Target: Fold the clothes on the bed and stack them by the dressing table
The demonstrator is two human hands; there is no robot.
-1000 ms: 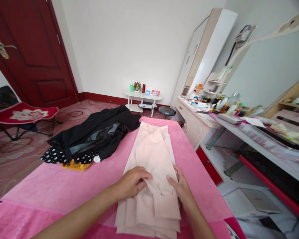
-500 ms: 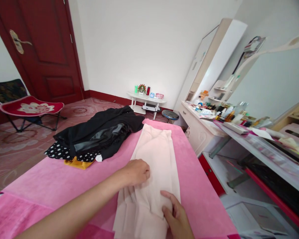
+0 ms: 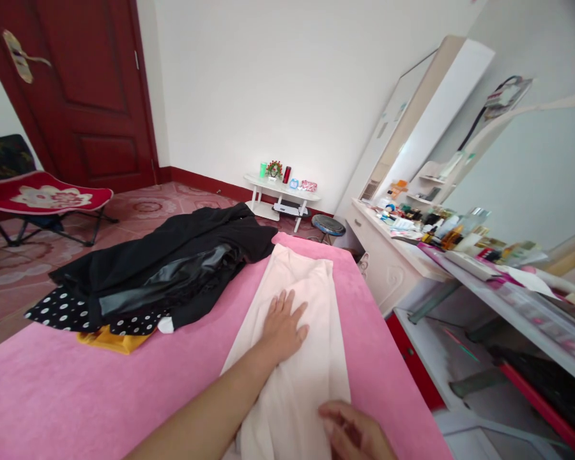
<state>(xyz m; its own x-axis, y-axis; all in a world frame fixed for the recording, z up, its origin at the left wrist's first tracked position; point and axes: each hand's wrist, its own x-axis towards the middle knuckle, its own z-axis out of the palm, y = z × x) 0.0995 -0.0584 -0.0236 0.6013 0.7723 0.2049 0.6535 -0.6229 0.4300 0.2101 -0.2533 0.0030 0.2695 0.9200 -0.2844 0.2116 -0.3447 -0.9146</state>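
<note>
Looked like the smoothing step: the cream garment (image 3: 297,358) was pressed flat on the pink bed (image 3: 76,383) by the open left hand (image 3: 282,326), its near end pinched by the right hand (image 3: 354,434), so a fold probably needed lining up next.

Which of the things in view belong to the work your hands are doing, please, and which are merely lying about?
In hand:
- cream garment, lying flat on the pink bed cover
- left hand, spread flat on it
- right hand, at its near end

Lying about:
- black clothes pile
- polka-dot garment
- yellow garment
- red folding chair
- cluttered dresser
</note>
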